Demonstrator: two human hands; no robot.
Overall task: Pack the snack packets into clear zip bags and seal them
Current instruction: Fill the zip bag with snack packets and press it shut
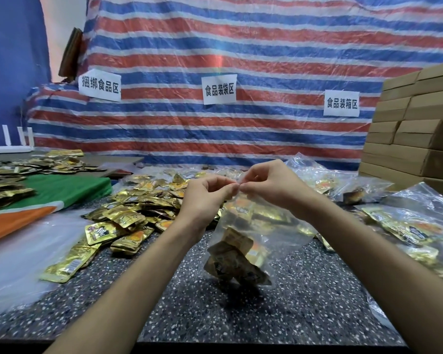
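At the far left a white device with upright fins (9, 145) sits at the back of the speckled table (241, 323). In front of it lie a scatter of gold packets (8, 182), a green and orange cloth (62, 192) and, nearer, a sheet of clear plastic (16, 256). Next comes the loose heap of snack packets (136, 210), gold and lying flat at all angles, which runs up to and behind the left wrist. The left hand (205, 200) and the right hand (269, 186) meet above the middle of the table with fingers curled. Each pinches the top edge of the clear zip bag (266, 226) between thumb and fingertips, the two pinches touching or nearly so. The bag hangs from that edge with its long axis close to upright, mouth at the top and away from the person, bottom down and towards them. Its lower end leans slightly left, just over the table; whether it touches I cannot tell. Several bagged packets (234, 261) sit bunched in the lower left corner, tilted on edge. The bag's film partly veils the heap behind it. To the right lie filled bags (409, 228) in a crumpled row, close beside the right forearm, and beyond them a stack of cardboard boxes (414, 129). Behind everything hangs a red, white and blue striped tarp (241, 47) bearing three paper signs (219, 89).
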